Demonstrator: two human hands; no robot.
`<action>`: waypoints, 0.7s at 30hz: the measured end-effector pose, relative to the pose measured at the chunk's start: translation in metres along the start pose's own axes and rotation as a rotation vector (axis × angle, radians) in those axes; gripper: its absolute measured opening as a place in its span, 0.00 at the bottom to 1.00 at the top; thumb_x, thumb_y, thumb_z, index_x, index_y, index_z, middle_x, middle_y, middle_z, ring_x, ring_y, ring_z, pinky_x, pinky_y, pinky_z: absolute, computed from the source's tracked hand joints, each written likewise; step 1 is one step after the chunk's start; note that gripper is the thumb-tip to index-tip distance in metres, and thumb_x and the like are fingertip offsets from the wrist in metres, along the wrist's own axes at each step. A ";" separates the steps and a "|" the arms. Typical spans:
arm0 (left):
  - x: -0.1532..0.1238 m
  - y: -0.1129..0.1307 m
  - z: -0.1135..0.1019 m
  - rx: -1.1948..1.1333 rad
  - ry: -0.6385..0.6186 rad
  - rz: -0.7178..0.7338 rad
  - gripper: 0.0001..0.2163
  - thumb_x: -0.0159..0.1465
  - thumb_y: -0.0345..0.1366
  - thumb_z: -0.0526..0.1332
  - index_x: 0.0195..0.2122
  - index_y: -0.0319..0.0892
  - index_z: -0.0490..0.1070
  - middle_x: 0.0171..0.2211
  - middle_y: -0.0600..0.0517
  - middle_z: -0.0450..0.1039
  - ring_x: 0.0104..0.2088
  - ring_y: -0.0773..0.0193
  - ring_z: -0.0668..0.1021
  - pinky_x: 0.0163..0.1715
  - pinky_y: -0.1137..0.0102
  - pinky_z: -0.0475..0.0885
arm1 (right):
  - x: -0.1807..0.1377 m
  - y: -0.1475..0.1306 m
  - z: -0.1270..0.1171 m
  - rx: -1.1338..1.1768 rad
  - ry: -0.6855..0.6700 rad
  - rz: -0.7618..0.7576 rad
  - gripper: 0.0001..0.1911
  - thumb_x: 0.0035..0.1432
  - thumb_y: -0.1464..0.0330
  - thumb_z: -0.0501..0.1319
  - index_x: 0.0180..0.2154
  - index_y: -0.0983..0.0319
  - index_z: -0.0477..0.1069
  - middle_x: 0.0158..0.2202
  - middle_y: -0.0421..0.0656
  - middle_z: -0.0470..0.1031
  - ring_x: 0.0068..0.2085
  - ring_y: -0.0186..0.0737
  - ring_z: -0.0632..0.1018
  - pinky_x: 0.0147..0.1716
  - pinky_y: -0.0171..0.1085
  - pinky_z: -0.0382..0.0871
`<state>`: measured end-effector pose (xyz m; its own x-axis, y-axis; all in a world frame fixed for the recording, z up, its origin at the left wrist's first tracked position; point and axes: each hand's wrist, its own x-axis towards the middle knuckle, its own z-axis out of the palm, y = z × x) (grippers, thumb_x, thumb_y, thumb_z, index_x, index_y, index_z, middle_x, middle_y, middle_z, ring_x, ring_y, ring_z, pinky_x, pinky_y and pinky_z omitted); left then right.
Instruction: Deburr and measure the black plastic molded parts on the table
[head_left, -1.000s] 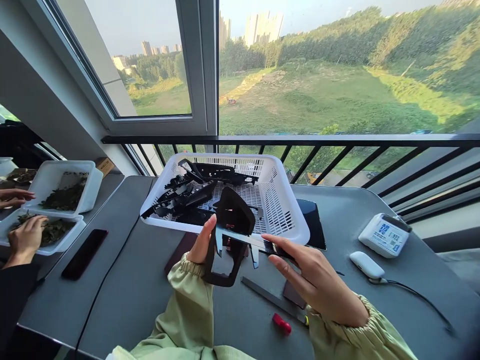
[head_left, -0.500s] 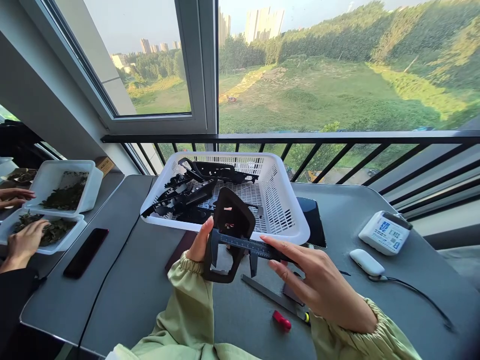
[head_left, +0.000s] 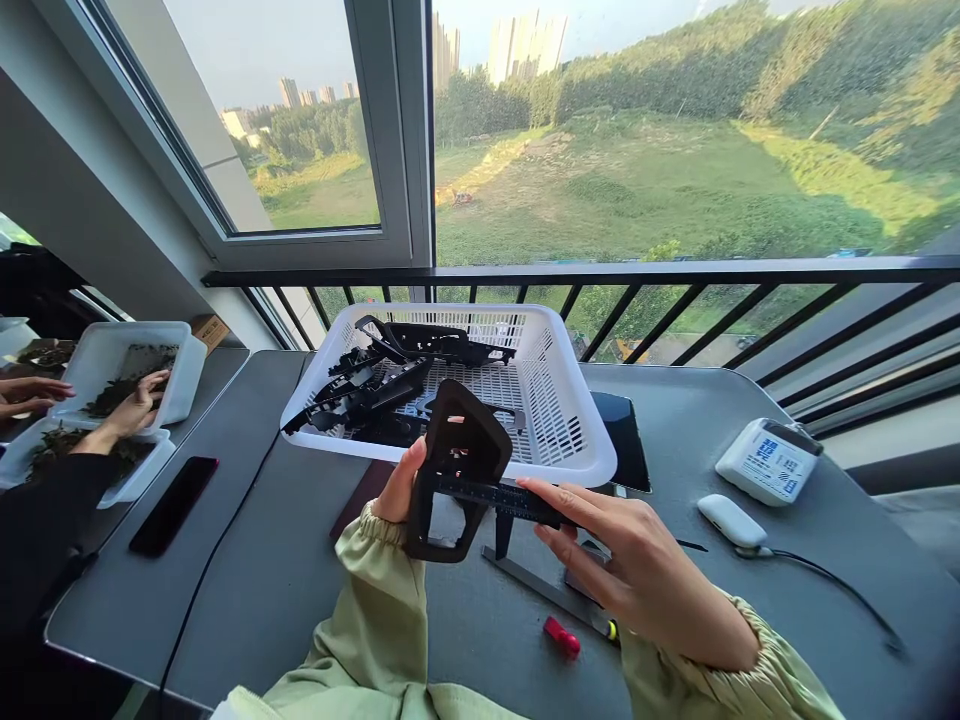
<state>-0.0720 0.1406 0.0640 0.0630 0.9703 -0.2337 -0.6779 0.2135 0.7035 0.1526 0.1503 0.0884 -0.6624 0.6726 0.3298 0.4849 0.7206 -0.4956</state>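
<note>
A black plastic frame part (head_left: 478,432) with openings is gripped at its left side by my left hand (head_left: 399,488), in front of the basket. My right hand (head_left: 626,555) holds a dark caliper (head_left: 480,493) by its right end, fingers laid along the beam. The caliper's beam lies across the part's middle, and one jaw points down just right of the part. Where the other jaw sits against the part is hard to make out. Below my right hand, a flat grey strip (head_left: 536,585) with a yellow end and a small red object (head_left: 561,638) lie on the table.
A white basket (head_left: 577,400) of black plastic parts (head_left: 375,390) stands by the railing. A phone (head_left: 174,506) and cable lie left. On the right are a white device (head_left: 770,463) and a white puck with a cord (head_left: 733,524). Another person's hand (head_left: 135,410) reaches into leaf-filled tubs.
The caliper has tilted slightly against the part, and its left jaw no longer shows clearly. The other person's hand has moved from the near tub to the far one.
</note>
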 end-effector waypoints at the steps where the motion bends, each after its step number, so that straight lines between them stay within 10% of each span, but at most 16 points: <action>1: 0.000 0.000 0.000 -0.008 0.005 0.000 0.28 0.66 0.31 0.36 0.41 0.43 0.79 0.39 0.53 0.81 0.47 0.60 0.78 0.45 0.64 0.72 | 0.000 0.000 0.000 0.001 0.000 0.001 0.19 0.65 0.66 0.53 0.55 0.58 0.69 0.36 0.45 0.81 0.31 0.38 0.81 0.30 0.33 0.75; 9: 0.003 -0.002 -0.002 -0.005 -0.018 -0.007 0.27 0.66 0.33 0.37 0.41 0.46 0.79 0.38 0.55 0.81 0.48 0.59 0.79 0.43 0.63 0.73 | -0.001 0.002 0.001 0.005 -0.005 0.001 0.20 0.64 0.66 0.53 0.56 0.57 0.69 0.37 0.46 0.81 0.33 0.39 0.81 0.31 0.34 0.75; 15: 0.007 -0.011 -0.007 -0.049 -0.139 0.045 0.21 0.53 0.51 0.65 0.43 0.44 0.78 0.41 0.46 0.81 0.43 0.49 0.81 0.40 0.60 0.76 | 0.001 0.003 0.002 0.008 -0.007 -0.017 0.19 0.65 0.67 0.53 0.56 0.60 0.69 0.39 0.47 0.81 0.38 0.43 0.82 0.33 0.35 0.77; 21: 0.005 -0.002 -0.001 -0.050 0.010 0.036 0.19 0.66 0.43 0.48 0.35 0.46 0.80 0.35 0.52 0.82 0.45 0.54 0.80 0.40 0.62 0.76 | -0.002 0.005 0.005 0.099 0.020 -0.044 0.23 0.66 0.67 0.54 0.61 0.59 0.63 0.52 0.47 0.77 0.50 0.44 0.79 0.44 0.36 0.77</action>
<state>-0.0710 0.1451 0.0606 0.0306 0.9759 -0.2159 -0.7153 0.1722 0.6772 0.1538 0.1515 0.0808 -0.6699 0.6443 0.3688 0.3960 0.7303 -0.5566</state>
